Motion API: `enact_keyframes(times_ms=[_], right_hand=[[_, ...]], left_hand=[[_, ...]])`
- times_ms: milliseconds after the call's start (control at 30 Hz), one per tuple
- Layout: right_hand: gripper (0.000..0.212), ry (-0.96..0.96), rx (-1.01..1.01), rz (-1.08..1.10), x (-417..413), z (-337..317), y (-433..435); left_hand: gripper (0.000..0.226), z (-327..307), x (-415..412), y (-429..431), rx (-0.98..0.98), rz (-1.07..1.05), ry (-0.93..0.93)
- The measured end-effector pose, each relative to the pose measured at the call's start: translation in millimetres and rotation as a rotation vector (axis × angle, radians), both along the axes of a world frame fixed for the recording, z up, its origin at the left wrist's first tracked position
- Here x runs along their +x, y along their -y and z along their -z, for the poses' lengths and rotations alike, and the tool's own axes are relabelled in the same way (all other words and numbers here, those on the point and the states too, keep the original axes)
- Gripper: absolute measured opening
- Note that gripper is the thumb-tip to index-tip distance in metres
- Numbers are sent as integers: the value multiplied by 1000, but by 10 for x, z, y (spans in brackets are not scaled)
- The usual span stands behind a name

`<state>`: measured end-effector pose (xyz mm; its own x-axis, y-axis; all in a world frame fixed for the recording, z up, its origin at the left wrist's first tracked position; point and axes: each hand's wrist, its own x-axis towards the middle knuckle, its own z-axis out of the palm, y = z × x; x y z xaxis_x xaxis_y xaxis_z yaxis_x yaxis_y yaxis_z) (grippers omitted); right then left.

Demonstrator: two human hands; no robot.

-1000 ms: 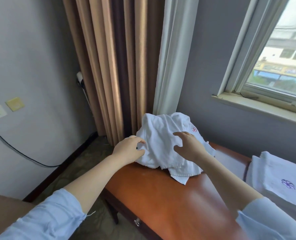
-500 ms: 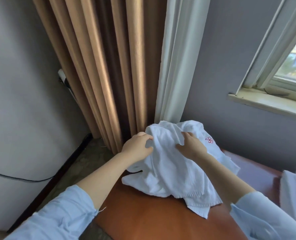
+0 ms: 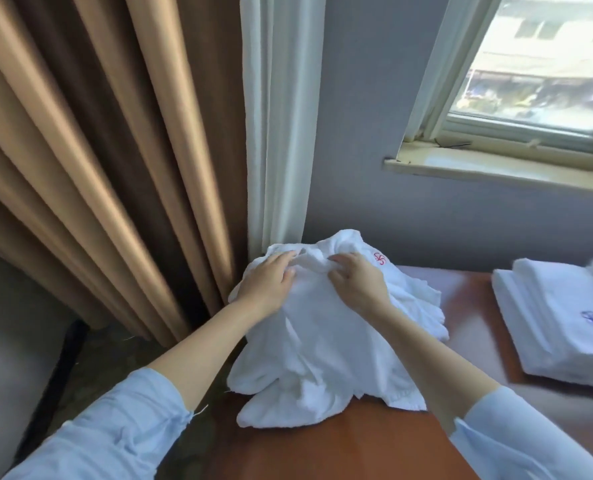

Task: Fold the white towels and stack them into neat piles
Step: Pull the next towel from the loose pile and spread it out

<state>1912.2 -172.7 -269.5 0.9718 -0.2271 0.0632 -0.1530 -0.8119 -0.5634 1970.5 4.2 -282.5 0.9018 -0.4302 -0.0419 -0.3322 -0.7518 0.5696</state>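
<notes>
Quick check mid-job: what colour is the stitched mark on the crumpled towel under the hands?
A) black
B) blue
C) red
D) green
C: the crumpled towel shows a red mark just beside the right hand; the blue mark sits on the folded stack instead.

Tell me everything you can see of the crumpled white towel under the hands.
The crumpled towel is white, terry-looking cloth, unfolded and bunched into a rumpled heap at the left end of the reddish-brown table, in front of the white curtain. A small red emblem shows near its top right. Loose corners spill toward the near edge. The left hand and right hand both grip folds at its top.
</notes>
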Motion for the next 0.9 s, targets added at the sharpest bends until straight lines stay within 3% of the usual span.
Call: enact_keyframes(times_ms=[100,200,300,400,500,633,767,900], right_hand=[[28,149,286,98,-28,-275,140],[30,227,399,208,-160,-532,364],[35,267,417,296,-457,-632,576],[33,308,398,397,-789,-646,756],[23,309,353,539,-1127,-673,957],[25,365,351,677,-1597,-698,1276],[21,411,320,752,-2040,-735,1639],[18,377,250,809,-2456,-660,2019]], left_hand=[[47,-167,118,234,-187,160,-37],[45,-354,91,473,-230,365,-130],[11,-420,-24,729,-298,396,-193],[9,-418,-196,1002,-248,408,-15],[12,-465,-496,1314,-377,426,242],[14,-708,-925,1755,-435,570,436],[16,-892,-1328,2196,-436,664,506],[17,-825,-1709,2588,-370,677,436]])
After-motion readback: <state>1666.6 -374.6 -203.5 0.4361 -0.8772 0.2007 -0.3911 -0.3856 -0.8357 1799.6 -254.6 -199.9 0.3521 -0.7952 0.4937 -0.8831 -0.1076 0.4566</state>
